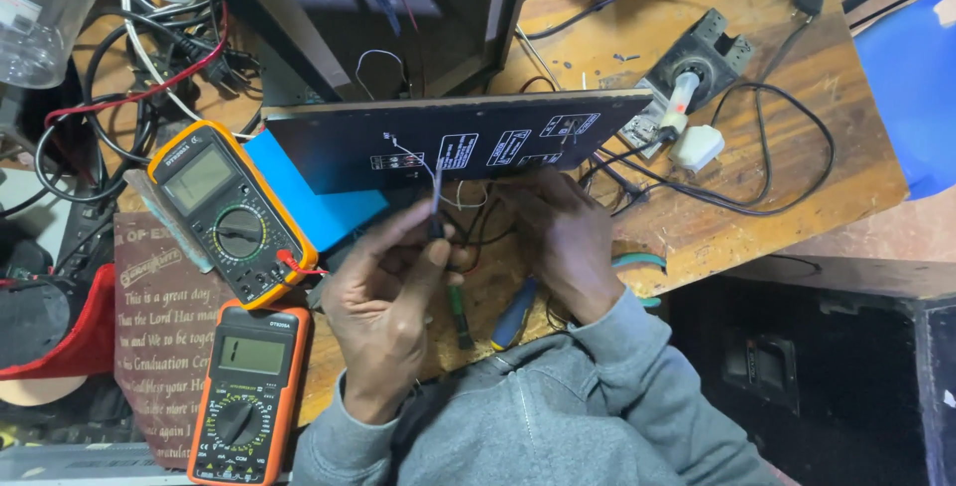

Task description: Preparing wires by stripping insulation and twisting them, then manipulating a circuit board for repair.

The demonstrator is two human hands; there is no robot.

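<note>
A black rectangular panel [468, 137] with white labels stands on edge across the wooden bench [797, 147]. My left hand [388, 287] pinches a thin dark probe [436, 202] whose tip points up at a thin white wire on the panel's face. My right hand [563, 227] sits just below the panel's lower edge, fingers curled among dark wires; what it grips is hidden. A green-handled tool [458, 315] and a blue-handled tool [515, 313] lie on the bench between my wrists.
Two orange multimeters lie to the left, one tilted [234, 212] on a blue sheet [319, 209], one lower [244, 391]. Tangled black and red cables [129, 78] fill the upper left. A socket block [697, 58], white plug [697, 145] and teal-handled pliers [637, 262] sit to the right.
</note>
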